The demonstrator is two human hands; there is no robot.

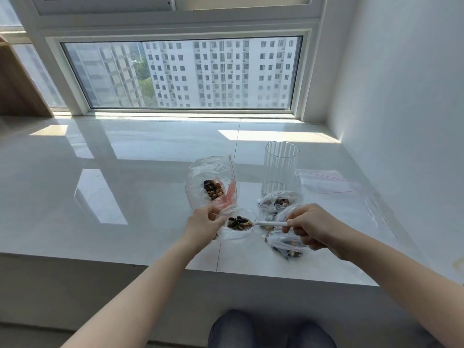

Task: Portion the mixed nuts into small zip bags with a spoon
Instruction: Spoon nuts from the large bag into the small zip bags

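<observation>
Right hand (310, 228) pinched my spoon (253, 224), its nuts (237, 222) over the bag (236, 231) mouth; left hand (204, 223) gripped that bag's rim above the table (125, 184), beside 2 filled bags.

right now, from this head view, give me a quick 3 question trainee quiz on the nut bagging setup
1. True or false: the spoon is loaded with nuts.
2. Which hand holds the spoon handle?
   A. left hand
   B. right hand
3. Fill in: the tall ribbed glass stands upright on the ____ side of the large nut bag.

Key
1. True: nuts sit in its bowl, at the mouth of the small bag that the left hand holds open.
2. B
3. Right, on the white sill, with flat unfilled zip bags beyond it.
</observation>
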